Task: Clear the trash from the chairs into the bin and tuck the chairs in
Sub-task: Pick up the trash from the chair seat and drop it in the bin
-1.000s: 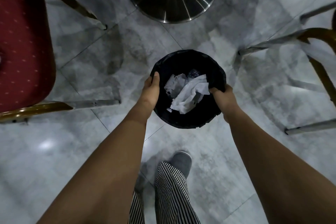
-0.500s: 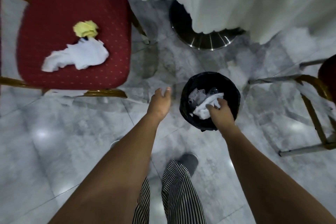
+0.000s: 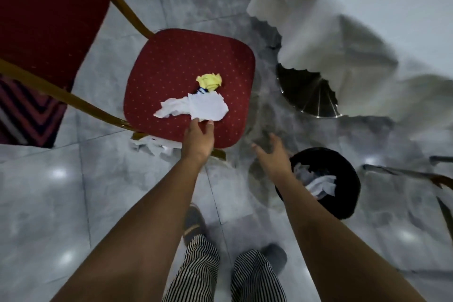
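A red chair (image 3: 171,61) with a gold frame stands ahead of me. On its seat lie a crumpled white paper (image 3: 196,106) and a yellow paper ball (image 3: 209,81). My left hand (image 3: 198,140) reaches over the seat's front edge, fingers apart, fingertips just at the white paper. My right hand (image 3: 272,154) hovers open over the floor between the chair and the black bin (image 3: 343,203). The bin stands on the floor at the right with white crumpled paper (image 3: 318,184) inside.
A table with a white cloth (image 3: 318,32) and a shiny metal base (image 3: 308,95) stands behind the bin. Another chair's frame (image 3: 436,179) shows at the right edge. White paper (image 3: 152,146) lies under the red seat's front. My feet stand on grey marble tiles.
Both hands have left the bin. The left hand moved up to the white paper on the chair seat, the right hand lifted away from the bin's rim. My view swung left toward the chair.
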`<state>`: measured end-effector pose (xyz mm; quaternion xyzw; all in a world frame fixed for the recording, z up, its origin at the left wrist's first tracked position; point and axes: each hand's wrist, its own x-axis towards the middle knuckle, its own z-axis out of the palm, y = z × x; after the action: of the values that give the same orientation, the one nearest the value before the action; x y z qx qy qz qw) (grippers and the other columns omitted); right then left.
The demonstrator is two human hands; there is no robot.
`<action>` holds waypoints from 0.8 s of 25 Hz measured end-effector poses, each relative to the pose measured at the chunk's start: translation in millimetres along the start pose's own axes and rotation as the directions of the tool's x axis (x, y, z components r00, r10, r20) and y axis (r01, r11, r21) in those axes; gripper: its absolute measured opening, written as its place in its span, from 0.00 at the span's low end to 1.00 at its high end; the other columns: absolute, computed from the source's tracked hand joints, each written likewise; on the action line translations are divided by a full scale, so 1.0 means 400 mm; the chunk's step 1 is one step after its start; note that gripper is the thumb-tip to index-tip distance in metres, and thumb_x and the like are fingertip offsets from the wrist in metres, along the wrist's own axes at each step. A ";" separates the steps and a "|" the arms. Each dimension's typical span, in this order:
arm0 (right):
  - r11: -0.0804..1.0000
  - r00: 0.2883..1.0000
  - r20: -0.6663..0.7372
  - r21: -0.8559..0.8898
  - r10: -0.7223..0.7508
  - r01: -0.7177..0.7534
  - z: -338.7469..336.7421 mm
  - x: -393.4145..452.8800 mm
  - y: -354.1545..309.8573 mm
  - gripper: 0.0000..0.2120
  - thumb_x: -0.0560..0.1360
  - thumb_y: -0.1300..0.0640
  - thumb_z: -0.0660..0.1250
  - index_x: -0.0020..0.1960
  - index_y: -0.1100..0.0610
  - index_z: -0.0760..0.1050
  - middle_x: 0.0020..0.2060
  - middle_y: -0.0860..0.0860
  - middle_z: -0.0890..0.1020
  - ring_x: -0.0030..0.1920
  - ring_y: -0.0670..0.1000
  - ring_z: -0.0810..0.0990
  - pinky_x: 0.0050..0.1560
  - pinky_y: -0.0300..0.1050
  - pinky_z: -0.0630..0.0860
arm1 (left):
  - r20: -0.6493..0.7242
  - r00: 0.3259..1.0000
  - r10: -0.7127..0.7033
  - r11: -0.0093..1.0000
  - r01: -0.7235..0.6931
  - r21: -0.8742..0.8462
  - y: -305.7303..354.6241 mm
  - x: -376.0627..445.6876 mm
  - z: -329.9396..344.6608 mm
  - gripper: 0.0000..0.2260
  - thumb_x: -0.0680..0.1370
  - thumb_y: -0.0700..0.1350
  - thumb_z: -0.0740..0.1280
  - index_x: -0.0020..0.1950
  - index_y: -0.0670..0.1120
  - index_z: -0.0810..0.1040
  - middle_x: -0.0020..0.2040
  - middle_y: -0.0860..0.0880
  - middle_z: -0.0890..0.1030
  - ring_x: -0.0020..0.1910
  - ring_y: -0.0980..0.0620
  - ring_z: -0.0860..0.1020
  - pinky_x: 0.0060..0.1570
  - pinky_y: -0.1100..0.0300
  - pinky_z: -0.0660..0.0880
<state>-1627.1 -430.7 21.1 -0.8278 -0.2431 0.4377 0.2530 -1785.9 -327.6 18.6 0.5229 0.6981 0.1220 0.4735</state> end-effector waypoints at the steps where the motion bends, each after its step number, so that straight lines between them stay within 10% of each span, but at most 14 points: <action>1: 1.000 1.000 0.013 -0.006 -0.014 0.014 0.033 0.017 -0.037 0.38 0.75 0.43 0.69 0.78 0.52 0.56 0.76 0.54 0.64 0.74 0.57 0.65 0.71 0.56 0.67 | -0.028 0.999 -0.045 0.999 0.044 -0.021 -0.011 0.028 -0.031 0.25 0.82 0.55 0.58 0.76 0.45 0.64 0.73 0.42 0.69 0.72 0.41 0.69 0.69 0.48 0.66; 8: 0.983 0.988 -0.022 -0.111 -0.153 0.149 0.172 0.175 -0.229 0.41 0.72 0.42 0.70 0.78 0.49 0.55 0.74 0.52 0.67 0.71 0.55 0.70 0.69 0.57 0.70 | 0.101 0.941 -0.322 0.862 0.336 -0.381 -0.060 0.178 -0.092 0.41 0.70 0.65 0.64 0.79 0.50 0.55 0.76 0.46 0.66 0.70 0.41 0.71 0.65 0.42 0.73; 14: 0.923 0.961 0.022 -0.272 -0.277 0.272 0.238 0.314 -0.356 0.40 0.72 0.41 0.68 0.78 0.43 0.52 0.77 0.51 0.58 0.74 0.58 0.63 0.71 0.60 0.65 | 0.198 0.900 -0.389 0.761 0.435 -0.481 -0.010 0.274 -0.062 0.32 0.78 0.59 0.63 0.78 0.57 0.53 0.72 0.47 0.70 0.62 0.41 0.77 0.39 0.50 0.83; 20: 0.866 0.964 0.090 -0.425 -0.249 0.263 0.299 0.368 -0.370 0.34 0.73 0.42 0.67 0.76 0.39 0.57 0.76 0.51 0.58 0.73 0.60 0.58 0.69 0.57 0.64 | 0.280 0.873 -0.398 0.706 0.487 -0.515 0.006 0.348 -0.072 0.25 0.79 0.58 0.64 0.73 0.51 0.64 0.66 0.46 0.74 0.59 0.42 0.78 0.41 0.45 0.83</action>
<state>-1681.8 -202.6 -32.4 -0.8165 -0.4460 0.3484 0.1145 -1807.7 -199.4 -39.3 0.1810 0.6968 0.1684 0.6734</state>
